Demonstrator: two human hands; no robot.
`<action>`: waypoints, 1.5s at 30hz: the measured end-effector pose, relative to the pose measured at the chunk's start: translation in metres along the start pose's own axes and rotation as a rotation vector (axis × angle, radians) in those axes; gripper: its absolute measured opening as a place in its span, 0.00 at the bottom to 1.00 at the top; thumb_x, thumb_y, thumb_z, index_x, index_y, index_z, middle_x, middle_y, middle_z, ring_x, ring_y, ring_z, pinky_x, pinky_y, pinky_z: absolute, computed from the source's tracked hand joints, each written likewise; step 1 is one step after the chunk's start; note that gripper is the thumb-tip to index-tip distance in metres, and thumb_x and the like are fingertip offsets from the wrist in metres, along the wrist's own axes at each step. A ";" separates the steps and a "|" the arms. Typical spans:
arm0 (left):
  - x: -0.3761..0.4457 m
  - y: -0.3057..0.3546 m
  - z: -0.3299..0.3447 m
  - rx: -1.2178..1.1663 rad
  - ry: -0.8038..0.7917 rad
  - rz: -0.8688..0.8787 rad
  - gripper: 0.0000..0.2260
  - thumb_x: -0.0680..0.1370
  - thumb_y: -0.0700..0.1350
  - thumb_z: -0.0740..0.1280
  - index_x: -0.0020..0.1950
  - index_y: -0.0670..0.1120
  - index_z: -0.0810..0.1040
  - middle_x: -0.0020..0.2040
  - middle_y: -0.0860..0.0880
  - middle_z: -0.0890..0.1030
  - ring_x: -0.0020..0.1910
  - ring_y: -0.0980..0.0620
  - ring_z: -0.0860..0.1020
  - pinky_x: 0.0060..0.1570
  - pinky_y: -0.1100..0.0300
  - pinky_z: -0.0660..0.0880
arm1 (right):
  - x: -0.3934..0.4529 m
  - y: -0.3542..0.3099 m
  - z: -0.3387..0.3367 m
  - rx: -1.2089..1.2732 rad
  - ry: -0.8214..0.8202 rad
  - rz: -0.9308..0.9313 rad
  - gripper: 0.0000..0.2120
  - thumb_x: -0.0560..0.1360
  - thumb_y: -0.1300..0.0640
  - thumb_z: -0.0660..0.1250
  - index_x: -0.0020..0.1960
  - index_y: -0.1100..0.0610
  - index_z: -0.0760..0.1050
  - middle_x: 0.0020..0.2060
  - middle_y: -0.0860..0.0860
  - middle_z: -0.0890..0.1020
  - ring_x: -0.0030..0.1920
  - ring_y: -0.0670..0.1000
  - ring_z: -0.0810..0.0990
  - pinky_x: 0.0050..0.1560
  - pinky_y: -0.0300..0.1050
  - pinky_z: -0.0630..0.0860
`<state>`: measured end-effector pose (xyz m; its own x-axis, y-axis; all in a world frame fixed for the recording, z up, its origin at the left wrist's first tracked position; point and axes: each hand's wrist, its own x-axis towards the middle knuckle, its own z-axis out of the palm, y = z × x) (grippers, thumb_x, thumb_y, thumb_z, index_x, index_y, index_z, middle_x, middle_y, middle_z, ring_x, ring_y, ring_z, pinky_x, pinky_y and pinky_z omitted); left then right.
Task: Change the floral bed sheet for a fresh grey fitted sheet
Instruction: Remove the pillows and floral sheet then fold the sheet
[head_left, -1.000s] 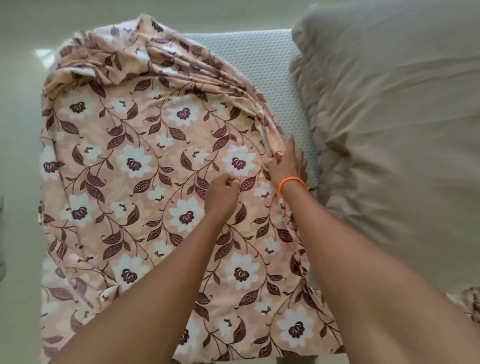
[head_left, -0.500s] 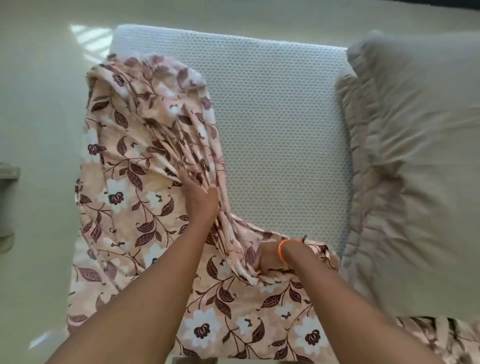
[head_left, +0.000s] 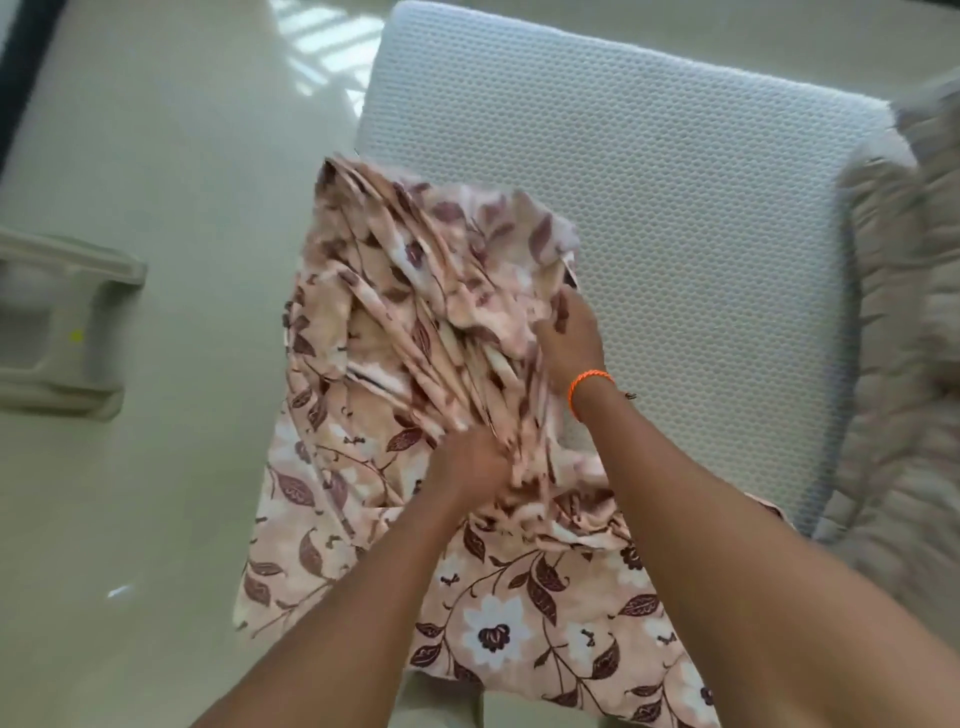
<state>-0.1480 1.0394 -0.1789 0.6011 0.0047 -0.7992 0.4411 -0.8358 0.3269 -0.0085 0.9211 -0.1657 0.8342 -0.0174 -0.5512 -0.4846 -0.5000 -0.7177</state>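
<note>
The floral bed sheet, peach with brown leaves and white flowers, is bunched into folds on the near left part of the white textured mattress. My left hand grips a gathered bundle of its folds near the middle. My right hand, with an orange band on the wrist, holds the sheet's far bunched edge. Much of the mattress top lies bare. No grey fitted sheet is in view.
A beige quilted blanket lies heaped along the right side of the mattress. A pale plastic object stands on the glossy light floor at the left. The sheet's lower end hangs over the mattress's near edge.
The sheet has been pulled further off the mattress and gathered towards me. My right hand moved up to the far bunched edge; my left hand shifted down onto the gathered folds.
</note>
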 end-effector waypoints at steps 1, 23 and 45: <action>-0.009 -0.006 0.008 -0.013 -0.162 0.000 0.06 0.72 0.43 0.63 0.37 0.44 0.77 0.39 0.47 0.78 0.39 0.45 0.79 0.41 0.54 0.79 | -0.002 -0.010 0.008 0.006 -0.042 0.005 0.30 0.75 0.50 0.68 0.76 0.50 0.68 0.63 0.56 0.76 0.61 0.55 0.75 0.64 0.50 0.71; -0.015 -0.113 -0.030 0.072 0.537 0.042 0.16 0.80 0.49 0.67 0.68 0.55 0.75 0.84 0.47 0.59 0.83 0.43 0.55 0.82 0.43 0.52 | -0.142 0.058 0.091 -0.906 -0.973 0.165 0.13 0.80 0.55 0.66 0.59 0.61 0.81 0.54 0.58 0.83 0.58 0.62 0.80 0.62 0.52 0.78; -0.066 -0.035 0.056 -0.067 0.400 0.103 0.08 0.83 0.51 0.61 0.49 0.53 0.78 0.46 0.54 0.81 0.48 0.49 0.78 0.49 0.48 0.77 | -0.131 0.109 -0.035 -0.480 -0.308 -0.084 0.14 0.82 0.46 0.60 0.44 0.53 0.76 0.40 0.49 0.81 0.44 0.53 0.79 0.51 0.56 0.79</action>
<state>-0.2405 1.0377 -0.1654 0.8499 0.1463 -0.5061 0.3992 -0.8057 0.4375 -0.1615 0.8382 -0.1567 0.7149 0.2564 -0.6505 -0.1862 -0.8270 -0.5305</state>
